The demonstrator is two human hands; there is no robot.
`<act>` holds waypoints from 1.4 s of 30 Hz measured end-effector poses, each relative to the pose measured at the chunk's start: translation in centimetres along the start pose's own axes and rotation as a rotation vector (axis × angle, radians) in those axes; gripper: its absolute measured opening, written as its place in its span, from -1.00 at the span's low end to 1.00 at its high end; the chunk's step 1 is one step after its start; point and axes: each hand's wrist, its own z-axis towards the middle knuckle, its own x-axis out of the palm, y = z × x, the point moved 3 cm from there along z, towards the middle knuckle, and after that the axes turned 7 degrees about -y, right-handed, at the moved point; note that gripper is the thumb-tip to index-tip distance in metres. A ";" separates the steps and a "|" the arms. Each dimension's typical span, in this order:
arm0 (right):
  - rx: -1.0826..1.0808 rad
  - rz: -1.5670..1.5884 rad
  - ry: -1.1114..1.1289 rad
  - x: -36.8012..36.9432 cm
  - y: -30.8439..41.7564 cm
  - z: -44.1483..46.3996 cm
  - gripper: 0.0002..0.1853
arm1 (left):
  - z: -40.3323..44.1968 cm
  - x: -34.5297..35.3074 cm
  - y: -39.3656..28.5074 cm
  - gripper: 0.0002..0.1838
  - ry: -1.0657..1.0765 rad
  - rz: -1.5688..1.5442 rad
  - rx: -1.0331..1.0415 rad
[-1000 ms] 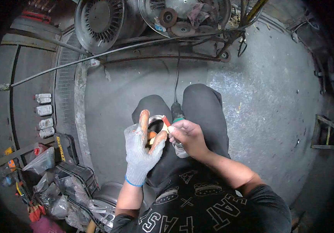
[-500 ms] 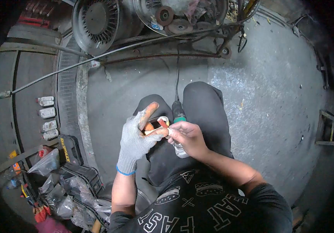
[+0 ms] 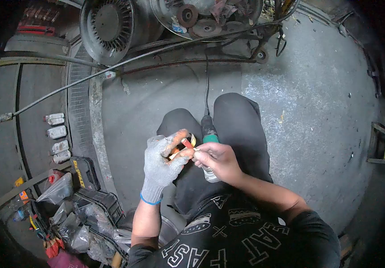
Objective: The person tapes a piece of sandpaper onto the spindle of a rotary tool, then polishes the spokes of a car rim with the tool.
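Observation:
My left hand (image 3: 160, 157) wears a grey knit glove with orange-coated fingers and a blue cuff edge. Its thumb and fingers curl around a small red-orange cylinder (image 3: 186, 143) with a pale end. Behind that, a yellow-and-white curved piece (image 3: 193, 140) shows partly; the glove hides the rest. Bare, my right hand (image 3: 217, 159) pinches at the cylinder's lower end, touching the gloved fingertips. A corded power tool (image 3: 210, 138) with a black handle, green collar and metal head lies between my thighs, partly under my right hand.
A metal frame (image 3: 188, 62) crosses ahead, beside a wheel rim (image 3: 107, 27) and a metal basin (image 3: 156, 13) holding grinding discs. White bottles (image 3: 57, 132) line the left. Toolboxes (image 3: 85, 174) and plastic bags (image 3: 78, 236) crowd the lower left. A black cord (image 3: 207, 85) runs forward.
My left thumb has lowered and closed in toward the red-orange cylinder. My right hand keeps its pinch, and the whole view has shifted slightly.

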 end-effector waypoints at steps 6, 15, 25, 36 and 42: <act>0.232 0.249 0.092 -0.8 -0.6 1.1 -0.82 | 0.1 0.6 3.0 -0.49 0.228 -0.069 0.001; 0.225 0.229 0.086 -0.9 0.0 1.2 -0.86 | 0.6 1.3 2.9 -0.61 0.291 -0.520 -0.129; 0.181 0.114 0.167 -0.7 -0.1 1.3 -0.82 | 3.8 2.4 2.9 -0.74 0.383 -0.797 0.017; 0.169 0.070 0.063 0.1 0.2 0.5 -0.81 | 3.5 3.3 3.8 -0.68 0.545 -1.096 -0.160; 0.084 0.051 0.039 0.3 -0.2 0.1 -0.82 | 2.3 2.2 2.2 -0.69 0.262 -0.784 -0.046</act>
